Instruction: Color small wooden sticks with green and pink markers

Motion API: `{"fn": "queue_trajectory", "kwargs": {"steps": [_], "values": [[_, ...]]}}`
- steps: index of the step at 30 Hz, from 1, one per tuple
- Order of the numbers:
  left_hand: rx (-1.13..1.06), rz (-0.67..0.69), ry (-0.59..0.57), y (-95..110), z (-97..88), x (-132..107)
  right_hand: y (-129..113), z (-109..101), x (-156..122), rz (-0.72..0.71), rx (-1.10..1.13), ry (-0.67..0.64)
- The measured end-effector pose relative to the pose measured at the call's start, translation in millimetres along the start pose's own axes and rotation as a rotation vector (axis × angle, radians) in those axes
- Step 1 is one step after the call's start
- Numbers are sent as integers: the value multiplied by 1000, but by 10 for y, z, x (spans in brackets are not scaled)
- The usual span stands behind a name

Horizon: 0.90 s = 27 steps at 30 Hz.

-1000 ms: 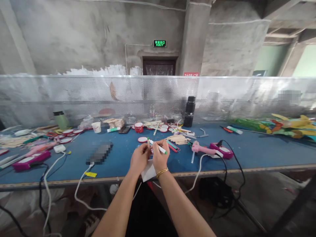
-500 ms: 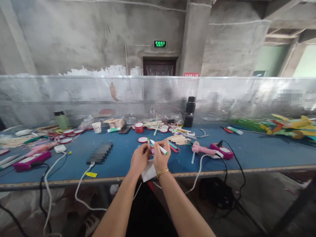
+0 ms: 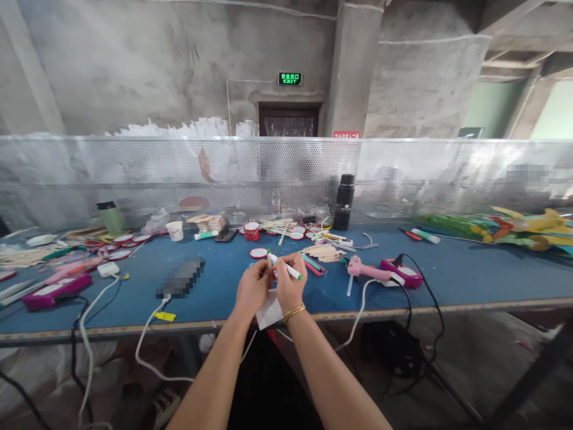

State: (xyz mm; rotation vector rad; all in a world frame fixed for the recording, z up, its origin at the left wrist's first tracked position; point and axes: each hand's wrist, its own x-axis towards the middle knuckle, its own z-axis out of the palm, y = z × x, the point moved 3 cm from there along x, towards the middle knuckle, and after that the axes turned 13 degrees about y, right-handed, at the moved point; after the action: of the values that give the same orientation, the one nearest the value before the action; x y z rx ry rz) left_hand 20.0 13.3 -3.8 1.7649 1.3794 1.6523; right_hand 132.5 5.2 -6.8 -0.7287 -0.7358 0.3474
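My left hand (image 3: 253, 286) is closed, pinching a small wooden stick (image 3: 269, 259) upright; its top end looks green. In my right hand (image 3: 291, 285) is a white marker pen (image 3: 286, 267) with a green end, gripped like a pen and slanting down to the right. The marker's tip is at the upper part of the stick; whether they touch I cannot tell. Below both hands a white sheet of paper (image 3: 270, 312) lies at the table's front edge. Something pinkish between the hands is mostly hidden by my fingers.
Right of my hands are wooden sticks (image 3: 324, 253), a pink glue gun (image 3: 369, 270) and a purple box (image 3: 403, 273) with cables. Behind stand a red-and-white roll (image 3: 252, 231) and a black bottle (image 3: 344, 203). A blurred phone (image 3: 181, 278) with a white cable lies left.
My right hand has shifted slightly left with the marker, bringing its tip to the stick. My left hand has stayed nearly in place.
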Motion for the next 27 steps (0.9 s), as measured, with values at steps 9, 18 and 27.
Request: {"fn": "queue_trajectory", "kwargs": {"steps": [9, 18, 27], "values": [[1, 1, -2, -2, -2, 3, 3, -2, 2, 0, -8, 7], [33, 8, -21, -15, 2, 6, -10, -17, 13, 12, -34, 56], [33, 2, -25, -19, 1, 15, -12, -14, 10, 18, -3, 63]]}}
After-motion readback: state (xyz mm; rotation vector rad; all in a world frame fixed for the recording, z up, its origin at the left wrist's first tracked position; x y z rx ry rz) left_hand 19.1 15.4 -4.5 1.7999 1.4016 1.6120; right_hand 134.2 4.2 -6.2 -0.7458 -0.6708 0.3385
